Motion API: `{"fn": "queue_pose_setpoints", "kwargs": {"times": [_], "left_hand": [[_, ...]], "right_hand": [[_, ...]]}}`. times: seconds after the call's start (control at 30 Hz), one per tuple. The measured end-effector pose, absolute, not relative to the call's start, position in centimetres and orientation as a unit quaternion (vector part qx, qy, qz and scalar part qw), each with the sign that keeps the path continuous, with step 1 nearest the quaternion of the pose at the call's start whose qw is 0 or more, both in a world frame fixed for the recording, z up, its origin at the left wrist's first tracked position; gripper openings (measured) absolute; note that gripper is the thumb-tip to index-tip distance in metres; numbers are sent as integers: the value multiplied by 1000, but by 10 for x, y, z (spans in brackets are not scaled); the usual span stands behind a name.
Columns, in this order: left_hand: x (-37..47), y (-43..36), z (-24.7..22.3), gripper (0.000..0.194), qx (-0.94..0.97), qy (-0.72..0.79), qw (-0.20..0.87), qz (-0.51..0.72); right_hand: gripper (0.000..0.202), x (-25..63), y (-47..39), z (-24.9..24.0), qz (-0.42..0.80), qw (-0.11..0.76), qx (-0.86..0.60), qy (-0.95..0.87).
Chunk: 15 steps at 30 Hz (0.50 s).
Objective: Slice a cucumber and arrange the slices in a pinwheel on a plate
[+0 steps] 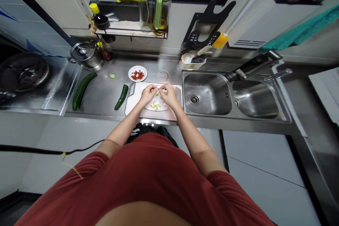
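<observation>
Over a white plate (148,107) on the white cutting board (130,103), my left hand (148,94) and my right hand (169,95) meet at the fingertips. Both are closed in a pinch on a small thin cucumber slice (157,93), which the fingers partly hide. Nearer to me on the plate, several pale green cucumber slices (155,106) lie fanned out like a pinwheel. Left of the board rests a cut piece of cucumber (121,97). A small white dish (137,73) of chopped red pieces (138,75) stands just behind the board.
A whole cucumber (82,91), a cucumber end slice (112,76) and a lidded steel pot (87,55) are on the left counter. Right of the board is a double sink (208,93) with a faucet (278,74). A rack (127,32) with bottles hangs behind.
</observation>
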State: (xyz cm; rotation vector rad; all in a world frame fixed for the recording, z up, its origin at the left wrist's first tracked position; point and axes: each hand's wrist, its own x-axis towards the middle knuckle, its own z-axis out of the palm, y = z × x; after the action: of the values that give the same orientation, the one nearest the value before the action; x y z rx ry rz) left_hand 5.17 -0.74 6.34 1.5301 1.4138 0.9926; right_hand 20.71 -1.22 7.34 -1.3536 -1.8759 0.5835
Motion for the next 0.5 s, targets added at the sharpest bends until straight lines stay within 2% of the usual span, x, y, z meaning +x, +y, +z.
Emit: {"fn": "queue_pose_setpoints", "kwargs": {"times": [0.3, 0.5], "left_hand": [[50, -11, 58, 14, 605, 565, 412, 380], [43, -17, 49, 11, 605, 582, 384, 385]], "right_hand": [[10, 207, -12, 68, 244, 363, -528, -728], [10, 211, -18, 49, 305, 366, -544, -691]]}}
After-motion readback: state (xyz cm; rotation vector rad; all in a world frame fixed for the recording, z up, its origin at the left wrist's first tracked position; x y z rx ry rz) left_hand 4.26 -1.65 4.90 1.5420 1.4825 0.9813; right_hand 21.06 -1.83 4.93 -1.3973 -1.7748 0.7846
